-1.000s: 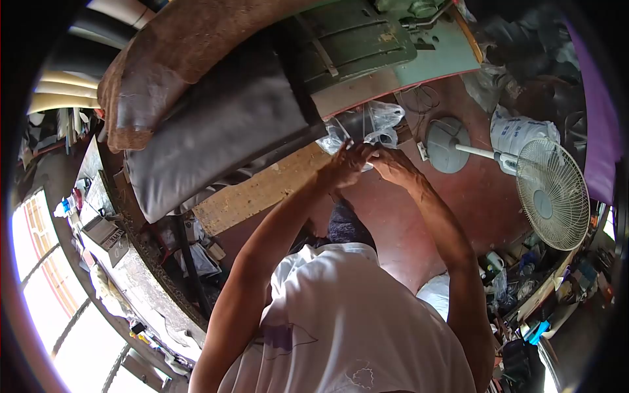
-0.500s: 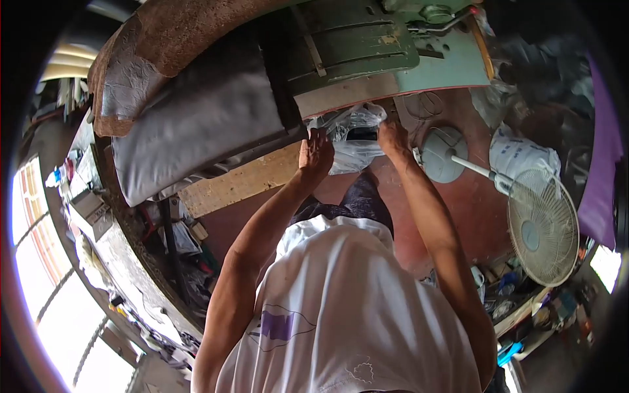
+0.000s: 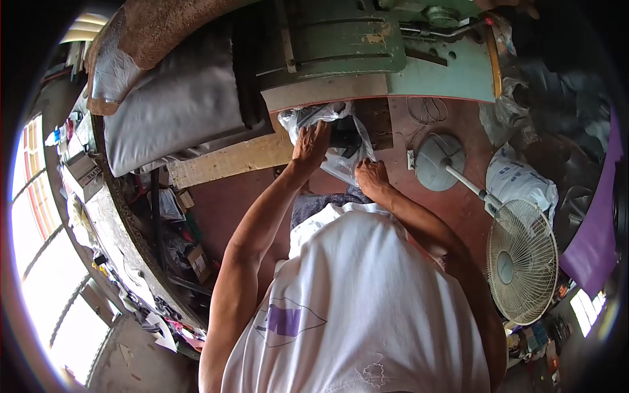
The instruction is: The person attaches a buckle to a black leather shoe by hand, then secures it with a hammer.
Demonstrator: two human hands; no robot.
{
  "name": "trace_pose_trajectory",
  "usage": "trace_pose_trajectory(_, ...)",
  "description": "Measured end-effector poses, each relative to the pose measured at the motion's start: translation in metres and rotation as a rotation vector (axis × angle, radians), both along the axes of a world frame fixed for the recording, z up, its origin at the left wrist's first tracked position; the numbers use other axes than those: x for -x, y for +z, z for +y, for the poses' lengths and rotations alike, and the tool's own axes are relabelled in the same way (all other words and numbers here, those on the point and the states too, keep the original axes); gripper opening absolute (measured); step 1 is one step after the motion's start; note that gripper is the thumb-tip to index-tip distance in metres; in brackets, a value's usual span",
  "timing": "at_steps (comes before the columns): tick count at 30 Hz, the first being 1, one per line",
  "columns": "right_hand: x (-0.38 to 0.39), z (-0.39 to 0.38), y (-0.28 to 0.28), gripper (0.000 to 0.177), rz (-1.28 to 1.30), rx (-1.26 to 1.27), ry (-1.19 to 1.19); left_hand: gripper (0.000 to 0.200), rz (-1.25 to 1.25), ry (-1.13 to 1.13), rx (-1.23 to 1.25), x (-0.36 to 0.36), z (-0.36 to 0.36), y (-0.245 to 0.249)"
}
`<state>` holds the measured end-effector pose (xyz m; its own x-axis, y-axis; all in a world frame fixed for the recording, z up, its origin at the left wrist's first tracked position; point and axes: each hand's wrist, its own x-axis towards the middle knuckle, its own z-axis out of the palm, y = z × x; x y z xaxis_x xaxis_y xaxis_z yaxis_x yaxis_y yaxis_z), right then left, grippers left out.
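A clear plastic bag (image 3: 341, 141) with something dark inside hangs below the edge of a green metal machine (image 3: 341, 46). My left hand (image 3: 311, 144) presses flat against the bag's upper left side, fingers spread. My right hand (image 3: 371, 178) grips the bag's lower corner with the fingers curled around the plastic. Both arms reach forward from my white shirt.
A grey cushion (image 3: 177, 111) and a wooden plank (image 3: 229, 160) lie left of the bag. A standing fan (image 3: 521, 262) with a round base (image 3: 440, 162) is on the red floor at right, beside a white sack (image 3: 521, 180). A cluttered shelf (image 3: 85, 190) runs along the left.
My right hand has dropped from the bag's upper right edge to its lower corner. My left hand has stayed on the upper left side. The view has tilted down.
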<state>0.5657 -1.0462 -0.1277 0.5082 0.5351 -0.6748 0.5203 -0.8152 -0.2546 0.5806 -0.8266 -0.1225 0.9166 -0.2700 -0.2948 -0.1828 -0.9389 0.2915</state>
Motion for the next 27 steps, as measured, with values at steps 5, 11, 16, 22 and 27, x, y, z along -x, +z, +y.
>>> trace_pose_trajectory(5, -0.028, 0.023, -0.002, 0.028, -0.244, -0.467, -0.037, 0.115, -0.017, 0.141, -0.102, 0.014, 0.007, -0.005)
trace_pose_trajectory(11, -0.064, 0.055, -0.075, 0.041, -0.095, -0.477, -0.130, 0.072, -0.049, 0.109, -0.053, 0.034, 0.021, 0.006)
trace_pose_trajectory(16, -0.078, 0.063, -0.054, 0.039, 0.160, -0.231, -0.081, 0.054, -0.076, 0.107, -0.282, 0.045, 0.024, -0.020)
trace_pose_trajectory(22, -0.071, -0.004, -0.070, 0.021, 0.038, -0.812, -0.020, 0.067, -0.072, 0.250, -0.144, 0.034, 0.047, -0.047)
trace_pose_trajectory(27, -0.059, -0.019, -0.017, 0.012, 0.045, -0.907, -0.172, 0.074, 0.033, 0.302, -0.049, 0.032, 0.051, -0.047)
